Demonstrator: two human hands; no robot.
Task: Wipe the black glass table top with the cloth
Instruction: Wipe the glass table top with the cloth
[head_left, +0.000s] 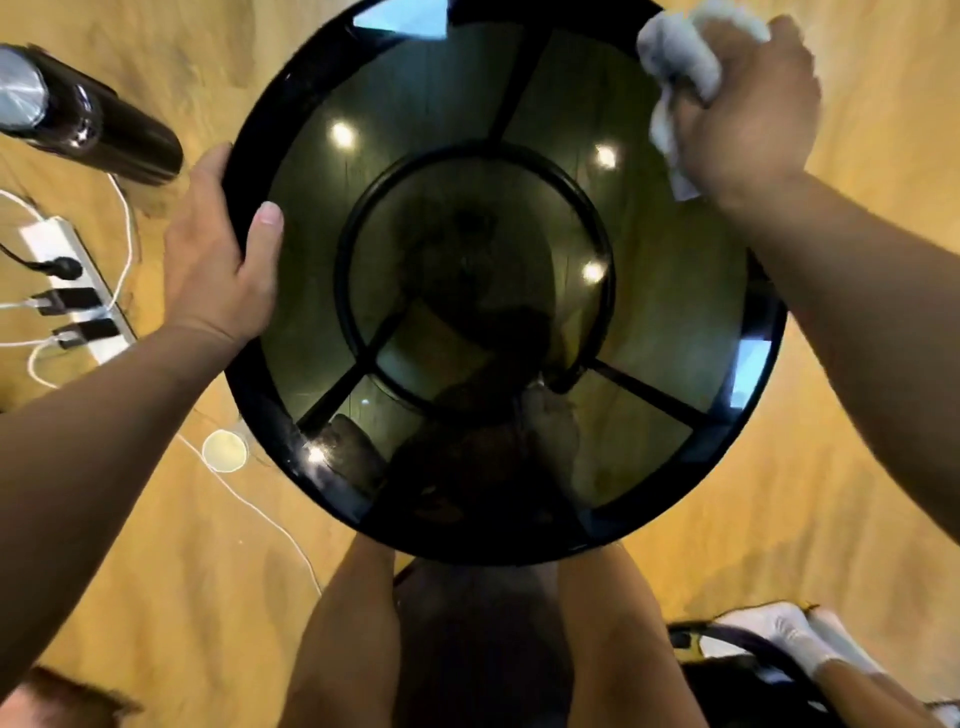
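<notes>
Because the round black glass table top (498, 280) fills the view just in front of the person's knees, the left hand (218, 260) clamps its left rim to steady it, while the right hand (748, 119) bunches the white cloth (675, 57) against the far right edge, probably mid-wipe.

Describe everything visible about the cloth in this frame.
The cloth is white, soft-looking and crumpled into a wad, gripped in the right hand. Folds bulge above the fingers and a tail hangs below the palm. It sits at the far right rim of the round black glass table top, apparently pressed against the edge. Motion blur hides finer detail.
</notes>
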